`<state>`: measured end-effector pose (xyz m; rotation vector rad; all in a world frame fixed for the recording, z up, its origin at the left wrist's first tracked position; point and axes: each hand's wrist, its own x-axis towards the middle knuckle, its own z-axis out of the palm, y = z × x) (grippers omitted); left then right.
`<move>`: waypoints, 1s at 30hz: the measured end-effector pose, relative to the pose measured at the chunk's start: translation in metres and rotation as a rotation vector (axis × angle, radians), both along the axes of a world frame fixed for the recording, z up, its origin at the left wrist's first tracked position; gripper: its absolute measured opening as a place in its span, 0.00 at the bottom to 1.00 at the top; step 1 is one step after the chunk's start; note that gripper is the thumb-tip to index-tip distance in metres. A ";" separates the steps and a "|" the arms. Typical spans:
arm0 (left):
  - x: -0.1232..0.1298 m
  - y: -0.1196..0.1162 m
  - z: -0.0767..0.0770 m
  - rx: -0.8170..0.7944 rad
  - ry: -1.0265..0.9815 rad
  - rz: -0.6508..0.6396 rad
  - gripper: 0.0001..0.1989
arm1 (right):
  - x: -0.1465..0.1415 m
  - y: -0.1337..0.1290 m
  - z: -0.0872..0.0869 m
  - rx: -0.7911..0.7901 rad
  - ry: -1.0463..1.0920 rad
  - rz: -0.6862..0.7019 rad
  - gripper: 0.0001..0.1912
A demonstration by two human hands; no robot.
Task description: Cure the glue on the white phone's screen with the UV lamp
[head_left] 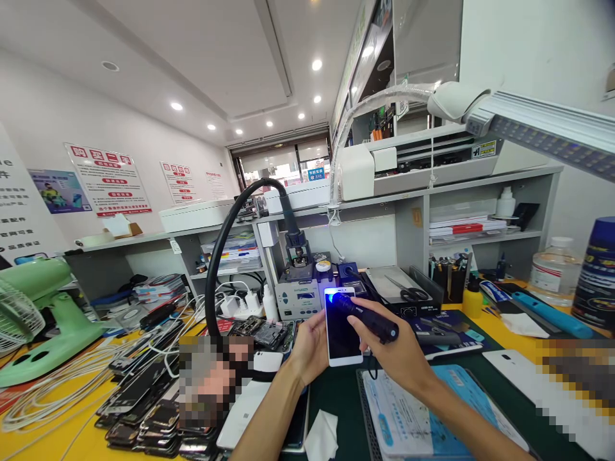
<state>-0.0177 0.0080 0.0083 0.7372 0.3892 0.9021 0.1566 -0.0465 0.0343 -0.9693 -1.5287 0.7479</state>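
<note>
A white-framed smartphone (343,336) with a dark screen stands tilted up in front of me. My left hand (307,342) is closed around its left side. In my right hand (379,330) is a black flashlight (372,320), its lit head casting blue-violet light onto the top of the screen. The flashlight lies slanted across the phone's upper right part, and a short strap hangs below it. On the dark green mat beneath lies a crumpled white tissue (321,435), left of a blue-and-white packet (446,410).
Stacked phone parts (158,422) and coiled white cables (52,390) cover the left side, near a green fan (62,326). Behind the phone stands a grey soldering or hot-air station (298,299) with a thick black hose (214,269). A lamp (542,118) overhangs the right; scissors (406,291) lie below it.
</note>
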 end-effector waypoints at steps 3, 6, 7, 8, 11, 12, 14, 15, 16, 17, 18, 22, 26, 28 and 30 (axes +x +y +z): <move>-0.001 0.000 0.000 0.003 0.006 -0.002 0.22 | 0.002 0.002 -0.001 0.007 0.006 -0.031 0.27; -0.002 0.000 0.000 -0.004 0.016 0.004 0.22 | 0.004 0.003 -0.001 0.012 0.001 -0.066 0.26; -0.002 0.000 0.000 -0.001 0.014 0.004 0.22 | 0.005 0.004 -0.001 0.018 0.001 -0.077 0.26; -0.002 0.000 0.000 0.003 0.010 0.001 0.22 | 0.006 0.004 0.000 0.023 0.006 -0.090 0.25; -0.003 0.001 -0.001 0.014 -0.007 -0.007 0.22 | 0.009 0.006 0.001 0.013 0.034 -0.127 0.25; -0.003 0.002 -0.001 0.015 -0.009 -0.009 0.21 | 0.010 0.007 0.001 0.004 0.044 -0.135 0.25; -0.003 0.002 0.000 0.019 -0.013 -0.012 0.21 | 0.012 0.009 0.002 -0.003 0.058 -0.145 0.26; -0.003 0.002 0.000 0.021 -0.013 -0.015 0.21 | 0.013 0.010 0.002 -0.003 0.065 -0.149 0.26; -0.004 0.001 0.000 0.023 -0.015 -0.017 0.22 | 0.014 0.011 0.003 -0.003 0.072 -0.154 0.27; -0.004 0.001 0.000 0.024 -0.015 -0.018 0.22 | 0.014 0.012 0.003 -0.002 0.081 -0.160 0.27; -0.004 0.001 0.001 0.024 -0.015 -0.018 0.22 | 0.015 0.012 0.004 -0.002 0.089 -0.165 0.28; -0.004 0.000 0.001 0.024 -0.019 -0.012 0.22 | 0.015 0.012 0.006 -0.004 0.112 -0.185 0.29; -0.005 0.001 0.000 -0.011 -0.025 0.042 0.21 | 0.012 0.011 0.008 -0.008 0.126 -0.197 0.27; -0.005 0.003 0.000 -0.021 -0.039 0.070 0.21 | 0.012 0.010 0.009 -0.014 0.128 -0.187 0.25; -0.006 0.004 0.000 -0.018 -0.055 0.082 0.21 | 0.012 0.010 0.008 -0.039 0.121 -0.167 0.24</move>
